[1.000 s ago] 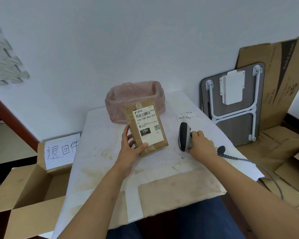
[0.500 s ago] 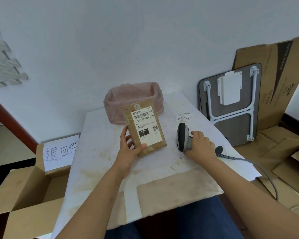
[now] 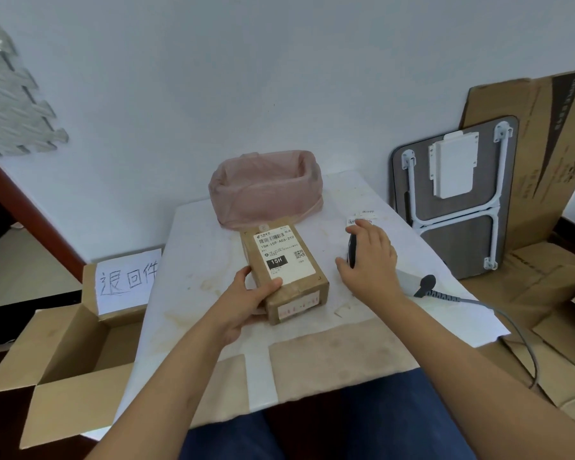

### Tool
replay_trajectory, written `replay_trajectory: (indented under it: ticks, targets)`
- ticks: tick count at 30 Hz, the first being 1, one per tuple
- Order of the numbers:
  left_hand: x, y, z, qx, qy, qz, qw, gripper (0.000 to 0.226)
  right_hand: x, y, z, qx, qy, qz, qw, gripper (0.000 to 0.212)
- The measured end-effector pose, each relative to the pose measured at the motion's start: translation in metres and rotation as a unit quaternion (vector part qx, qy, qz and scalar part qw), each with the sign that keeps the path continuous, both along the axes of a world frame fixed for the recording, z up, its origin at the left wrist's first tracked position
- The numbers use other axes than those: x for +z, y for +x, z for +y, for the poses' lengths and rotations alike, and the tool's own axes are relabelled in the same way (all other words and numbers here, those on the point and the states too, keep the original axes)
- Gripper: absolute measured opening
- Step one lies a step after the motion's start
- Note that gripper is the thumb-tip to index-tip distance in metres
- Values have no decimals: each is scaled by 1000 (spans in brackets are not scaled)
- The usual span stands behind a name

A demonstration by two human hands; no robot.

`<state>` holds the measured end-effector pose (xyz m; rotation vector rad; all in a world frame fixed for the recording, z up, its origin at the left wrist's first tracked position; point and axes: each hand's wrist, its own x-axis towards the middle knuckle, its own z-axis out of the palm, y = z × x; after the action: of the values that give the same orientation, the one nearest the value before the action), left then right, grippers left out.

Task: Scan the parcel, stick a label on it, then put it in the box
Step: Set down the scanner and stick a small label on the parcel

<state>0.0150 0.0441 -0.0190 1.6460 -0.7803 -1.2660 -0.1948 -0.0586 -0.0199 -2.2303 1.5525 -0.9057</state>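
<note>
A brown parcel (image 3: 287,287) with a white shipping label on top lies flat on the white table (image 3: 193,293). My left hand (image 3: 246,302) grips its near left corner, thumb on the top face. The grey barcode scanner (image 3: 352,251) lies on the table to the right of the parcel. My right hand (image 3: 374,260) hovers over it with the fingers spread and stretched toward the small white labels (image 3: 367,213) at the back right. An open cardboard box (image 3: 63,346) stands on the floor to the left of the table.
A bin lined with a pink bag (image 3: 266,190) stands at the back of the table. A handwritten paper sign (image 3: 127,280) hangs on the box flap. The scanner cable (image 3: 512,327) trails off the right edge. A folded table (image 3: 455,200) and flat cardboard (image 3: 545,144) lean against the right wall.
The parcel went from held upright to lying flat on the table. My right hand let go of the scanner handle and opened, reaching forward over the scanner.
</note>
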Motion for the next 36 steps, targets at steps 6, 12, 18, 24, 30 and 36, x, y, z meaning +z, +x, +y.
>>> replay_trajectory:
  ticks: [6,12,18,24,30,36]
  targets:
    - [4,1,15,-24,43,-30,998,80,-7,20,12,38,6,18,999,49]
    - [10,4,18,-53,84,-161,982,72,-18,18,16,50,-1,5,999,43]
    - [30,12,-3,-32,18,-328,944,63,12,14,-14,53,1,-120,991,31]
    - [53,15,-49,-62,-27,-460,885,54,30,-10,-88,-47,117,-205,970,37]
    - [52,10,-92,-119,-42,-489,863,49,8,-20,-156,-57,170,-86,980,34]
    - [46,9,-121,-134,-37,-493,859,46,-7,-6,-194,35,157,98,982,31]
